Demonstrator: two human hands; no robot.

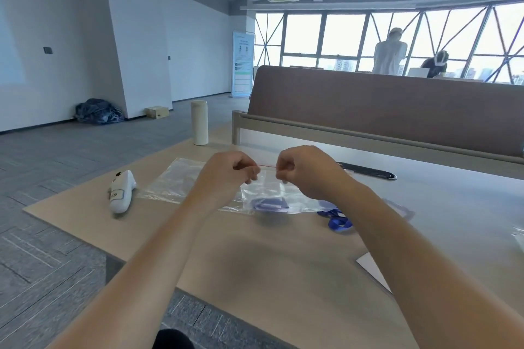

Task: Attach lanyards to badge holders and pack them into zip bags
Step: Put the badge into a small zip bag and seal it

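Two hands are raised over the table (283,258), both pinched on the red seal strip of a zip bag (272,193). The left hand (229,171) is curled tight at the strip's left end, the right hand (304,171) curled tight at its right end; the strip is stretched taut between them. The bag hangs down from the strip, its lower edge near or on the table. A blue lanyard (269,203) is seen inside the bag at the bottom; a badge holder in there cannot be made out. A second clear bag (175,178) is lying flat on the table behind the left hand. More blue lanyard (338,221) is lying on the table just right of the held bag, partly hidden by the right forearm. A white controller (122,191) is lying far left, a white bottle (199,123) upright at the far edge.
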